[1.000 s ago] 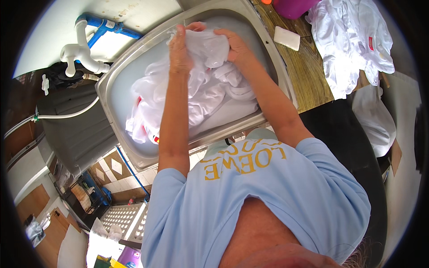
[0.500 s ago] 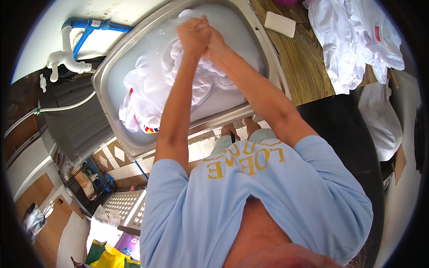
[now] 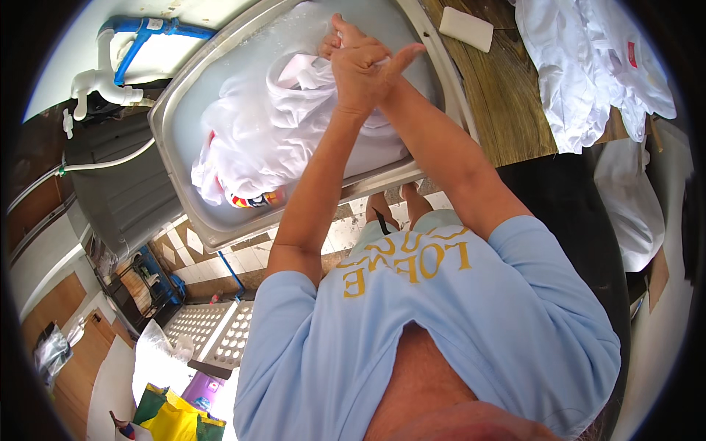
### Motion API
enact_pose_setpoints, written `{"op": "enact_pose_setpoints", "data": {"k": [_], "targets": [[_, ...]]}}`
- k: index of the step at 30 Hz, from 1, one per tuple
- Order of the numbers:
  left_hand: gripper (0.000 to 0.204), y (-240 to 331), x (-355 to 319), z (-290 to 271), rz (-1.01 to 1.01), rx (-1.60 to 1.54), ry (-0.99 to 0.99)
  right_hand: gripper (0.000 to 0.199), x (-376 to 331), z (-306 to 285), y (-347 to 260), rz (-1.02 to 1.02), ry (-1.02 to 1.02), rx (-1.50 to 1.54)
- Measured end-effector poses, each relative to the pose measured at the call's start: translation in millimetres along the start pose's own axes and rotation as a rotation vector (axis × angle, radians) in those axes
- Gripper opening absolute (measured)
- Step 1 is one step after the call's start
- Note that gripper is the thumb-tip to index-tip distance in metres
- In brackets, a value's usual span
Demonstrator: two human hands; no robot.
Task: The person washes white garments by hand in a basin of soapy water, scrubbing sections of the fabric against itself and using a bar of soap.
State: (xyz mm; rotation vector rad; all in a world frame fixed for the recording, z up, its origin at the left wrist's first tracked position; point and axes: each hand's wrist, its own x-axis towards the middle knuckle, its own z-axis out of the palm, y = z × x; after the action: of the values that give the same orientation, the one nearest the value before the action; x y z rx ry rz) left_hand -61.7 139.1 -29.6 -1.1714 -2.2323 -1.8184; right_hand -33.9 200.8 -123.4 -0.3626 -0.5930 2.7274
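Fingers (image 3: 346,37) of both hands are clenching a bunch of the white wet cloth (image 3: 265,140); left hand (image 3: 360,73) is lying over the right hand (image 3: 329,45). The cloth is piling in the steel sink (image 3: 176,110), toward its far edge. A soap bar (image 3: 466,28) is sitting on the desk (image 3: 515,110) beside the sink's far right corner.

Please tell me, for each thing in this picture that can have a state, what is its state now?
Left hand: clasped with the right, gripping the white cloth.
Right hand: pressed against the left.
White cloth: wet, bunched in the sink.
Sink: holds cloudy water.
Soap bar: lying on the wooden counter.
White garments: heaped on the counter.
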Motion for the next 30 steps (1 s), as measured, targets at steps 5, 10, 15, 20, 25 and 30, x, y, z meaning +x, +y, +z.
{"op": "enact_pose_setpoints", "data": {"k": [5, 10, 15, 20, 25, 30], "targets": [[0.033, -3.4, 7.5, -44.4, -0.483, -0.066, 0.064, 0.024, -48.3, 108.7, -7.4, 0.339, 0.462, -0.149], [0.034, -7.0, -17.2, -4.1, 0.18, 0.18, 0.02, 0.032, -27.0, 29.0, 7.1, 0.124, -0.084, 0.243], [0.042, -30.5, -2.8, -53.4, -0.077, 0.214, 0.161, 0.038, -54.8, 101.4, -23.6, 0.341, 0.214, -0.018], [0.046, -25.4, 16.1, -125.8, -0.562, -0.328, 0.136, 0.044, -34.4, 82.7, -47.9, 0.202, 0.092, 0.047], [0.036, 1.3, 1.2, -151.7, -0.572, -0.559, 0.003, 0.037, -47.6, 99.8, -62.9, 0.118, 0.096, -0.083], [0.024, 5.9, -3.8, -157.7, -0.521, -0.661, 0.046, 0.022, -49.4, 98.3, -67.0, 0.1, -0.044, -0.161]]}}
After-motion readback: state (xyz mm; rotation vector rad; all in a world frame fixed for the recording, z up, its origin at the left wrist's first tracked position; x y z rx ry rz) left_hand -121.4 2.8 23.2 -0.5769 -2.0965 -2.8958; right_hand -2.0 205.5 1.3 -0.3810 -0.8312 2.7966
